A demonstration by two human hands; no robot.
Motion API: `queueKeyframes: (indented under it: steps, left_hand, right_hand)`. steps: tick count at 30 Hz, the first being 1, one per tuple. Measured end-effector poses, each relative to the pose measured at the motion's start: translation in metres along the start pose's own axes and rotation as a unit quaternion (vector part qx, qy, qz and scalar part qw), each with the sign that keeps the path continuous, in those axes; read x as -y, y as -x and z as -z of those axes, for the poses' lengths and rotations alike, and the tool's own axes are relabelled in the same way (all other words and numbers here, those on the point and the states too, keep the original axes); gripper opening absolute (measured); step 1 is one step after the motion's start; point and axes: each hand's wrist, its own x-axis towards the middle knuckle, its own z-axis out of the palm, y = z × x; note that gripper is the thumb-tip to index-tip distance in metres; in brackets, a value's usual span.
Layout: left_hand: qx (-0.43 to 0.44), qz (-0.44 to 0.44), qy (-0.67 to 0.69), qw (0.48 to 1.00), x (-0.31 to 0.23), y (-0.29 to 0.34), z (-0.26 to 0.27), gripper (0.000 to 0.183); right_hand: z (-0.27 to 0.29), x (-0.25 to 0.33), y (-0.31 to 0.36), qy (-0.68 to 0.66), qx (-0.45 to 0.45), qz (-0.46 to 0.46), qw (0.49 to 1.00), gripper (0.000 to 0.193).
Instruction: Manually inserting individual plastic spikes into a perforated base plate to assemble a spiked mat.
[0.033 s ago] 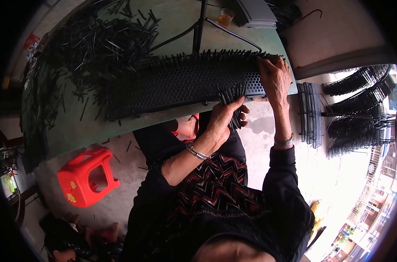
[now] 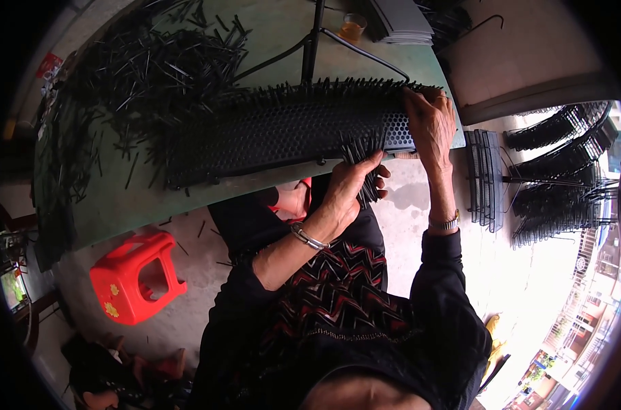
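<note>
A long black perforated panel (image 2: pixel 276 132), its holes in a honeycomb pattern, lies along the near side of the table. Short black sticks (image 2: pixel 338 87) stand up in a dense row along its far edge. My left hand (image 2: pixel 345 191), in front of the panel's near edge, is closed around a bundle of loose black sticks (image 2: pixel 362 147). At the panel's right end, my right hand (image 2: pixel 430 123) has its fingers bent together against the end of the row. What its fingertips pinch is hidden by the hand and the dark sticks.
A big heap of black sticks (image 2: pixel 160 61) covers the left of the green table (image 2: pixel 119 208). A black stand (image 2: pixel 312 48), a cup (image 2: pixel 352 29) and stacked grey sheets (image 2: pixel 399 24) are behind the panel. On the floor is a red stool (image 2: pixel 136 273); black racks (image 2: pixel 563 178) stand at right.
</note>
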Motion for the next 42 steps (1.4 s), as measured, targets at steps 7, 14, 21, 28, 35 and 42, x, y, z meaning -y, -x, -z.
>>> queueKeyframes:
  steps: [7,14,21,28,35,42]
  left_hand:
    - [0.021,-0.020,-0.044,0.999,-0.001,0.001,0.005,0.019]
    - [0.027,-0.009,-0.065,0.997,0.002,0.003,0.002,0.024]
    - [0.016,-0.017,-0.095,0.995,0.002,0.003,0.003,0.025]
    - [0.024,-0.016,-0.108,0.994,-0.004,0.006,0.003,0.025]
    - [0.021,-0.034,-0.126,0.991,-0.006,0.009,0.003,0.025]
    - [0.061,-0.072,-0.128,0.987,0.004,-0.001,0.011,0.025]
  right_hand:
    - [0.033,0.015,0.020,-0.356,0.298,-0.150,0.873,0.025]
    - [0.034,0.010,0.028,-0.503,0.286,-0.173,0.797,0.023]
    - [0.039,0.014,0.031,-0.497,0.284,-0.223,0.789,0.023]
    - [0.042,0.015,0.031,-0.499,0.300,-0.209,0.786,0.020]
    - [0.043,0.013,0.029,-0.491,0.296,-0.200,0.794,0.020]
    - [0.048,0.008,0.031,-0.505,0.310,-0.220,0.775,0.019]
